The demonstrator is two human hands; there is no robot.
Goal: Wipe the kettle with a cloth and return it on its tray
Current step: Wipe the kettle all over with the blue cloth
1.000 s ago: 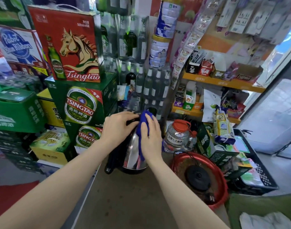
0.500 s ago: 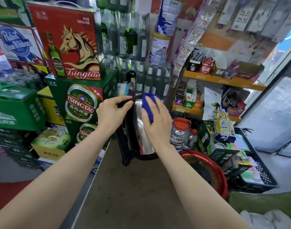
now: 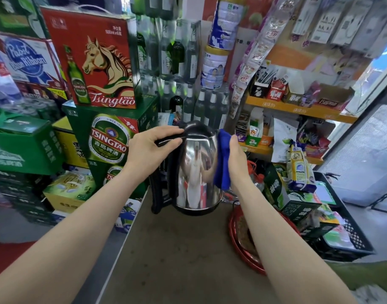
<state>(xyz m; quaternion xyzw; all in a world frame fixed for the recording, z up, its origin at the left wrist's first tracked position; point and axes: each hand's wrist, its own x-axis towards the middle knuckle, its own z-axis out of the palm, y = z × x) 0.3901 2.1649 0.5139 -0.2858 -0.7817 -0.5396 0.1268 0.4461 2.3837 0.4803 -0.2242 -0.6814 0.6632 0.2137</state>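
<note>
— Where's the kettle now?

— Up off its tray, upright, and it's looking lifted clear of the counter. The tray's sitting low to the right, half hidden under the right forearm.

— Who's holding it?

— The left hand alone. It's gripping the top of the black handle, fingers curled round it just by the lid. The right hand is pressing the blue cloth against the kettle's right side, thumb lying over the cloth's top edge. Its fingers are hiding behind the cloth, so I can't tell whether they're curled on it or lying flat.

— What's worrying you?

— That one-handed hold, mostly. The rubbing is pushing sideways on a polished steel body, and I'd guess a hard stroke could be twisting the kettle round in that grip and tipping it. The cloth's tail is also hanging loose below the palm, so it could be slipping out mid-wipe.

— And the return?

— The tray's tucked under the arm, so they'd be setting it down half blind. A missed seat could be leaving it perched on the rim. The stacked beer boxes are standing close on the left, too, near that elbow.
</note>
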